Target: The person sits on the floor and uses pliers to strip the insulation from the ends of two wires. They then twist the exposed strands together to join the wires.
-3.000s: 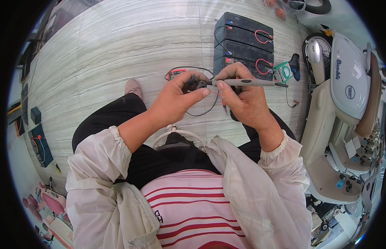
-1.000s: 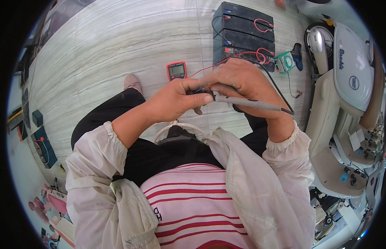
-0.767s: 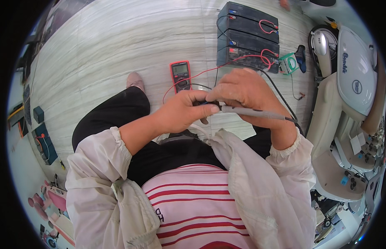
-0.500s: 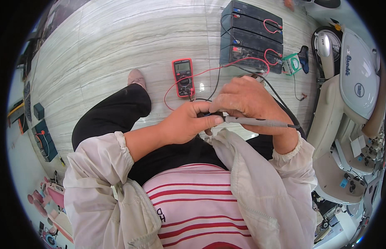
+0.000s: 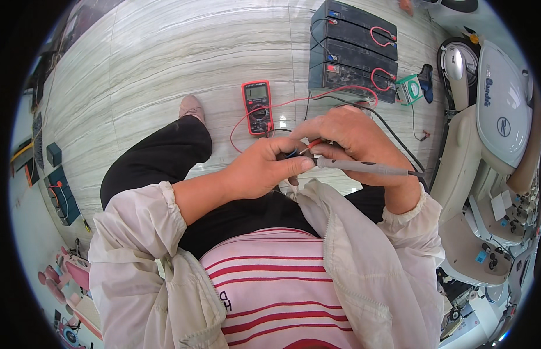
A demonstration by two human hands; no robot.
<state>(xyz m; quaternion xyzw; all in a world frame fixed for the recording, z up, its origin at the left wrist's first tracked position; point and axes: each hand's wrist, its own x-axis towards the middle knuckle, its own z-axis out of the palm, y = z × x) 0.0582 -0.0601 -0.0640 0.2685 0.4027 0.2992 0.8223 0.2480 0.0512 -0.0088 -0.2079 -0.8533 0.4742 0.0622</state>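
Note:
In front of my lap, my left hand (image 5: 267, 167) is closed, its thumb pressing the dark end of a grey tapered cable plug (image 5: 363, 167). A black cable leaves the plug's thin end at the right. My right hand (image 5: 352, 136) is closed over the same spot, with a red test probe (image 5: 314, 143) showing between its fingers, close to the plug's dark end. Whether the probe touches it is hidden by my fingers. A red multimeter (image 5: 258, 107) lies face up on the floor beyond my hands. Its red lead (image 5: 299, 99) loops right towards my right hand.
A block of black batteries (image 5: 353, 49) joined by short wires stands at the far right. Beside it lie a small green-and-white box (image 5: 409, 89) and a dark blue object (image 5: 426, 83). A white and beige scooter (image 5: 503, 110) takes up the right side. More batteries (image 5: 64, 196) stand at the left.
The red probe now shows between the fingers of my right hand, which has shifted slightly. The black lead near the multimeter has moved. My left hand stays nearly in place.

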